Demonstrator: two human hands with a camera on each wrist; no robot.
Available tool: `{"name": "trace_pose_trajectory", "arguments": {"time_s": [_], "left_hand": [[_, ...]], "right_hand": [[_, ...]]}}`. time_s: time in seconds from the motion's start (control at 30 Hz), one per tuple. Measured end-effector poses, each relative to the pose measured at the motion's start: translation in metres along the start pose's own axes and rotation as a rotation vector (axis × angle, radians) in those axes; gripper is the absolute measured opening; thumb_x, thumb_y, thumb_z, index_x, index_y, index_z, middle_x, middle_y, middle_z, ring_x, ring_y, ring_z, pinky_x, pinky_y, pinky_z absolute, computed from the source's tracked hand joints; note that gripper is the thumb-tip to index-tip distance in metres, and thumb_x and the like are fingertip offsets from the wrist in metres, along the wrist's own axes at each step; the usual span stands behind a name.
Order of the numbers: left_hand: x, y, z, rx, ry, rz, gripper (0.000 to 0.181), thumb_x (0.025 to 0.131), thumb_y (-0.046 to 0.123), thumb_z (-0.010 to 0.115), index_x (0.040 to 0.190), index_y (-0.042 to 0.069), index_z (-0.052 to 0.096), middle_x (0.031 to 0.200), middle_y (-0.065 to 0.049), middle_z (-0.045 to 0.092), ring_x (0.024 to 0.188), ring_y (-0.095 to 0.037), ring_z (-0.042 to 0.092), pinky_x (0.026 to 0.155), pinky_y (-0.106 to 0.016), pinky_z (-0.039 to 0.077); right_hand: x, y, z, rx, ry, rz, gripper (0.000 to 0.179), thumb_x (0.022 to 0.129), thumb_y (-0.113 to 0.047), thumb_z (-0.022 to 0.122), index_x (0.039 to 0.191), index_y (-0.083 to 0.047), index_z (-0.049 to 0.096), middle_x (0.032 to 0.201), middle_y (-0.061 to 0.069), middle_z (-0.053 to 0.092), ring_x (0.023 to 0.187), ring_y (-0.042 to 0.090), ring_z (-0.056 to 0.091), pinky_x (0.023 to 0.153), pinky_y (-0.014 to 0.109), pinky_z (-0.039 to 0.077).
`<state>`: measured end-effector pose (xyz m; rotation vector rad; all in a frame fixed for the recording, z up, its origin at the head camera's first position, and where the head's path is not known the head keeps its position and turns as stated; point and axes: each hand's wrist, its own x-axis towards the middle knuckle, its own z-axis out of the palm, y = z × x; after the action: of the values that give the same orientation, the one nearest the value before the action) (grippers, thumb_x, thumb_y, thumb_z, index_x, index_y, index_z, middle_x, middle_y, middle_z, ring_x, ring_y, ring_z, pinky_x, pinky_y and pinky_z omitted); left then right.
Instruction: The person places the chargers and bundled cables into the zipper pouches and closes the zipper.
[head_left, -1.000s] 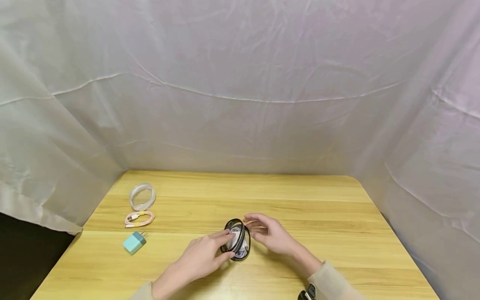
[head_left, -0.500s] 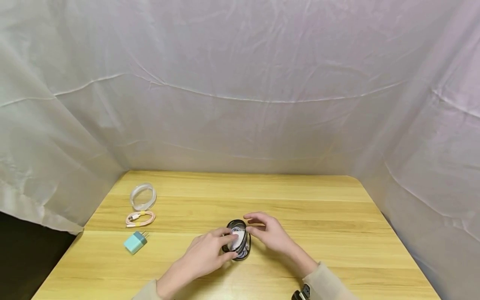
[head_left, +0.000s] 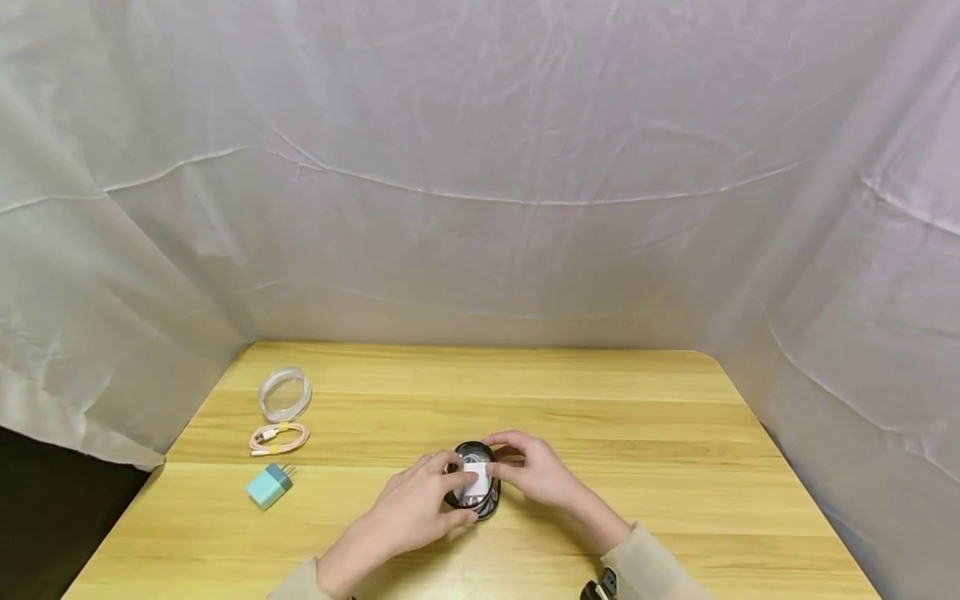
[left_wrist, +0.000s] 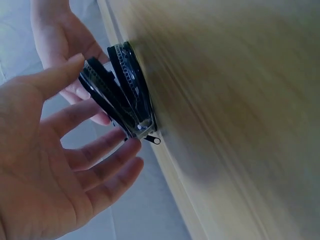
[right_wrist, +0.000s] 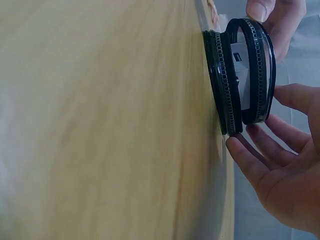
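A small clear case with black zippered edges stands on the table near its front, its lid tipped partly down over the base. Through the gap shows a white charger block; a coiled cable lies with it. My left hand holds the case from the left, thumb and fingertips at the rim. From the other side my right hand touches lid and base, with the thumb on the lid and the fingers curved along the edge. A zipper pull hangs at the case's end in the left wrist view.
At the left of the wooden table lie a clear coiled tube-like ring, a pink cable with a yellow tie, and a teal plug adapter. Pale cloth encloses the back and sides.
The lid of the case has come down closer to its base. My right hand has moved in from the right, and its fingers now lie on the case.
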<state>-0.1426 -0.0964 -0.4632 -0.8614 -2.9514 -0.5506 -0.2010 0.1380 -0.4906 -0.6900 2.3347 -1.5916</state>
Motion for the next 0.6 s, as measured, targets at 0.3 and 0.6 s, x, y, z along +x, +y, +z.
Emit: {"name": "trace_pose_trajectory", "arguments": {"time_s": [0.3, 0.6], "left_hand": [[0.002, -0.015, 0.002, -0.112, -0.026, 0.036, 0.042, 0.096, 0.044, 0.073, 0.132, 0.022, 0.073, 0.142, -0.005, 0.058, 0.120, -0.027, 0.063, 0.087, -0.050, 0.061], [0.003, -0.028, 0.012, -0.216, -0.054, 0.040, 0.053, 0.102, 0.046, 0.065, 0.147, 0.020, 0.059, 0.161, -0.017, 0.035, 0.106, -0.020, 0.065, 0.083, -0.035, 0.060]], "right_hand": [[-0.001, 0.000, 0.000, -0.040, -0.003, 0.009, 0.044, 0.094, -0.007, 0.074, 0.135, 0.003, 0.062, 0.132, 0.024, 0.064, 0.122, 0.041, 0.063, 0.104, 0.046, 0.055], [-0.002, -0.002, 0.001, -0.069, 0.007, 0.012, 0.044, 0.095, -0.005, 0.073, 0.136, 0.004, 0.061, 0.135, 0.025, 0.063, 0.125, 0.043, 0.061, 0.105, 0.050, 0.053]]}}
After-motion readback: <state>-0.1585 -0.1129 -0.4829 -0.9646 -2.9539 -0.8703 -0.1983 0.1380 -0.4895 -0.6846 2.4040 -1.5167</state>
